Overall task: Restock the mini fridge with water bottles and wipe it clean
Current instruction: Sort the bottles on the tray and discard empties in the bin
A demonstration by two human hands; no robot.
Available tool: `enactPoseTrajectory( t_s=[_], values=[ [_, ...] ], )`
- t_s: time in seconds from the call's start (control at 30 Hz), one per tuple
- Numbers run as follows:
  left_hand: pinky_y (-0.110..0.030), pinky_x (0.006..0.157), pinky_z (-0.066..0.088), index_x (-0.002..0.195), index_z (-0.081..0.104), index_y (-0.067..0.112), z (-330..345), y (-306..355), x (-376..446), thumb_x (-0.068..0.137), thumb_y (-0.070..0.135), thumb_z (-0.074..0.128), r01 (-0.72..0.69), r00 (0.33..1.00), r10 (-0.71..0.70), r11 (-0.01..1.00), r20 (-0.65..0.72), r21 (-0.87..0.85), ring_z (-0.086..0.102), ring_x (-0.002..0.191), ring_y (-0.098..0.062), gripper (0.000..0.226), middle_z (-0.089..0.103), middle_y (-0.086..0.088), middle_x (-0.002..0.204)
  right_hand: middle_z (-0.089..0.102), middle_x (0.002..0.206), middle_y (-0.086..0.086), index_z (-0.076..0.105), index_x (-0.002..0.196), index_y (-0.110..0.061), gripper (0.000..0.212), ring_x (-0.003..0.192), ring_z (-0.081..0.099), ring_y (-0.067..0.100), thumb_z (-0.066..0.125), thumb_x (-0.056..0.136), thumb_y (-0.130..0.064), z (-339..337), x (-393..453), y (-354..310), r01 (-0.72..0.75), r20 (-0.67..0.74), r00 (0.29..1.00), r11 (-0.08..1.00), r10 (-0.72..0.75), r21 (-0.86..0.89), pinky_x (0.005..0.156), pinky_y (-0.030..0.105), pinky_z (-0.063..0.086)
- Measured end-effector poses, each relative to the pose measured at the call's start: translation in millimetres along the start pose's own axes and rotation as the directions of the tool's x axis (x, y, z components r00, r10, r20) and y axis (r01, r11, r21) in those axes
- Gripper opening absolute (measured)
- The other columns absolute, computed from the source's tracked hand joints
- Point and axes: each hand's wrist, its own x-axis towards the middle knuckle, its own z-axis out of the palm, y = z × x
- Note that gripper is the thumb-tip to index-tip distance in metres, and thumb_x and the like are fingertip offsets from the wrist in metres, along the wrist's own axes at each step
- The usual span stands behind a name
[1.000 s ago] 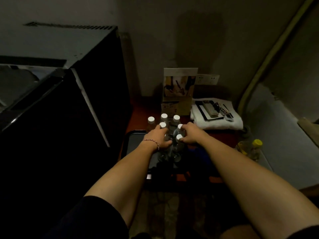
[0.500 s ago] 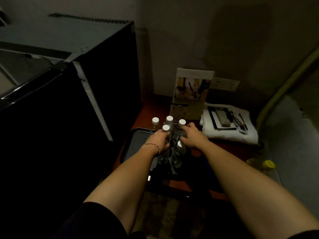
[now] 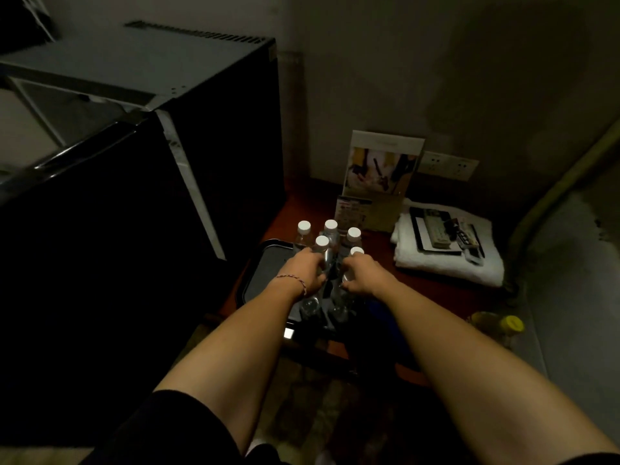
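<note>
Several clear water bottles with white caps point(image 3: 330, 225) stand clustered at the right end of a dark tray point(image 3: 260, 280) on a reddish-brown table. My left hand point(image 3: 307, 271) is wrapped around the front left bottle point(image 3: 322, 242), just below its cap. My right hand point(image 3: 360, 275) grips the front right bottle point(image 3: 356, 252) the same way. The black mini fridge point(image 3: 214, 129) stands to the left with its door point(image 3: 100, 246) swung open; its inside is out of sight.
A folded white towel point(image 3: 446, 263) carrying remote controls lies at the right of the table. A printed card stand point(image 3: 382, 172) leans on the wall behind the bottles. A yellow-capped bottle point(image 3: 503, 327) sits low at the right. Wall sockets point(image 3: 448, 166) are behind the towel.
Both hands have slid down from the caps onto the bodies of the two front bottles. My view has shifted, so the fridge and table sit further right in frame.
</note>
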Motion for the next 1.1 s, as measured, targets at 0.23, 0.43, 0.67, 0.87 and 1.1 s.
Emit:
enactPoseTrajectory(
  t_s=[0.23,0.43,0.67,0.87,1.1],
  values=[
    [-0.041,0.095,0.048,0.118,0.062,0.018,-9.3,1.9,-38.7,0.090,0.030,0.061,0.046,0.998,-0.048,0.999,-0.039,-0.027,0.055,0.113,-0.029,0.031,0.053,-0.007,0.126,0.051,0.119,0.008,0.064,0.119,-0.018,0.033,0.108,0.056,0.029,0.067,0.088,-0.029,-10.7,-26.1,-21.5,0.047,-0.009,0.999,0.999,-0.047,0.013,0.091,0.040,0.051],
    [-0.039,0.094,0.047,0.116,0.061,0.020,-24.2,-8.8,-87.7,0.089,0.028,0.061,0.014,0.995,-0.017,0.999,-0.097,-0.031,0.054,0.111,-0.028,0.028,0.052,-0.006,0.122,0.051,0.118,0.008,0.066,0.112,-0.014,0.029,0.103,0.058,0.028,0.066,0.085,-0.024,-6.7,-68.1,-59.9,0.027,-0.066,0.997,1.000,-0.027,-0.007,0.090,0.044,0.054],
    [-0.040,0.094,0.049,0.114,0.061,0.017,-46.4,-70.2,-189.4,0.088,0.032,0.063,0.019,0.992,-0.020,1.000,-0.125,-0.004,0.055,0.110,-0.028,0.030,0.051,-0.006,0.119,0.050,0.101,0.004,0.065,0.106,-0.010,0.020,0.099,0.057,0.026,0.065,0.088,-0.018,17.9,-125.8,-162.2,0.051,-0.107,0.992,0.993,-0.063,-0.104,0.085,0.038,0.052],
    [-0.038,0.091,0.050,0.110,0.062,0.018,-64.4,-162.5,-311.4,0.088,0.029,0.064,0.071,0.979,-0.076,0.997,-0.187,-0.034,0.056,0.105,-0.024,0.025,0.053,-0.004,0.116,0.044,0.091,-0.006,0.058,0.086,-0.026,0.011,0.087,0.054,0.019,0.068,0.086,-0.020,74.8,-173.3,-292.4,0.211,-0.087,0.972,0.975,-0.217,-0.067,0.069,0.029,0.045],
    [-0.035,0.075,0.052,0.096,0.060,0.019,-93.2,-239.0,-417.6,0.085,0.026,0.062,0.141,0.987,-0.145,0.988,-0.068,-0.054,0.063,0.094,-0.028,0.013,0.061,-0.005,0.093,0.060,0.098,-0.001,0.065,0.102,-0.020,0.013,0.087,0.063,0.018,0.066,0.089,-0.019,130.1,-199.6,-429.9,0.330,-0.017,0.943,0.940,-0.332,-0.086,0.076,0.035,0.058]
  ],
)
